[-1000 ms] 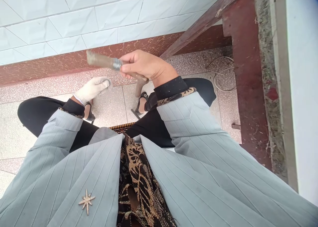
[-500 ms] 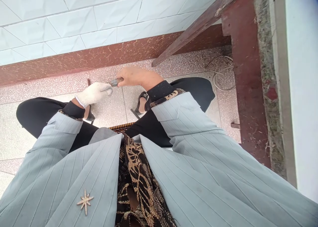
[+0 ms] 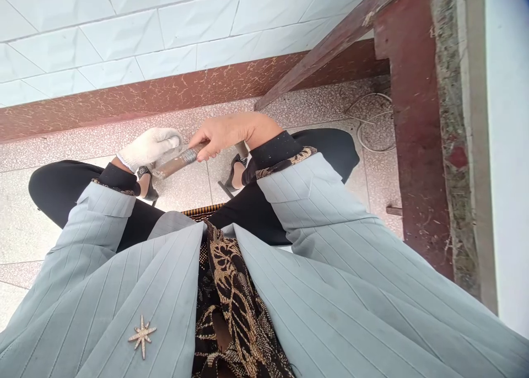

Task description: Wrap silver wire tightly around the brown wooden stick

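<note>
Here, floor [image 3: 91,142] shows between skirting [image 3: 144,95] and the right hand [image 3: 221,134], clamped on a wire-wrapped tool [image 3: 178,163]; left hand [image 3: 145,147] curled, hold unclear.

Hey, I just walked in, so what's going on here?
A person who appears seated grips a brown stick-like tool in the bare right hand, close to the metal wire wound around it. The gloved left hand is beside the tool's far end, fingers curled; what it holds, if anything, is too blurred to tell. Both hands are above the tiled floor, in front of the knees.
</note>
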Demonstrator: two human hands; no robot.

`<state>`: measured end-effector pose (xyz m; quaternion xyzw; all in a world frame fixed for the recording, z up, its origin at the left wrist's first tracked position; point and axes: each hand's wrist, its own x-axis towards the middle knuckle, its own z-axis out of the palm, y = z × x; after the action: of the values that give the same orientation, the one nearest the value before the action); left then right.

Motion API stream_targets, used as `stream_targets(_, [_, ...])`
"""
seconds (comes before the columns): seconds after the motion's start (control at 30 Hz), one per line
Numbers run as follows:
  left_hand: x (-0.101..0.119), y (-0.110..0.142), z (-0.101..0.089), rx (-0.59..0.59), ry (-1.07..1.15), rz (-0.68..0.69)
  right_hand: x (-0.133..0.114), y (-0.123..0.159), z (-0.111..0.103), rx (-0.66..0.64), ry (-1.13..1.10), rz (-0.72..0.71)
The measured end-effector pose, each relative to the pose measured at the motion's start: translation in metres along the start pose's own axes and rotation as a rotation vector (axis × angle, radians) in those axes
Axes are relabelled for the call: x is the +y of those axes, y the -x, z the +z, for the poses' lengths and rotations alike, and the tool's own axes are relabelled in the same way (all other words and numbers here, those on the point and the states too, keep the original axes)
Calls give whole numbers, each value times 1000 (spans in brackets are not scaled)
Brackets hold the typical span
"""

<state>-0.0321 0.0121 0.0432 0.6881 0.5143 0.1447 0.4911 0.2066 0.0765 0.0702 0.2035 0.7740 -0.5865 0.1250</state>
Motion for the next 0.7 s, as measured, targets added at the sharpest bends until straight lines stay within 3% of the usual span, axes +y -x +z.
stream_targets(0.03, [-2, -1, 2, 21, 63, -8, -1, 5, -2, 110, -54, -49])
stream_targets(0.17, [0, -3, 12, 64, 216, -35, 7, 10, -11, 757, -357, -194])
stream_targets(0.27, [11, -1, 17, 22, 137, -10, 19, 0, -16, 965, -320, -37])
stream_targets(0.43, [18, 2, 22, -45, -9, 25, 25, -19, -11, 840, 224, 287])
stream_targets(0.6, [14, 5, 12, 19, -115, 4, 35, -31, 0, 514, 432, 266])
stream_targets(0.7, [12, 6, -2, 126, -164, -19, 34, -31, 4, 269, 394, 198])
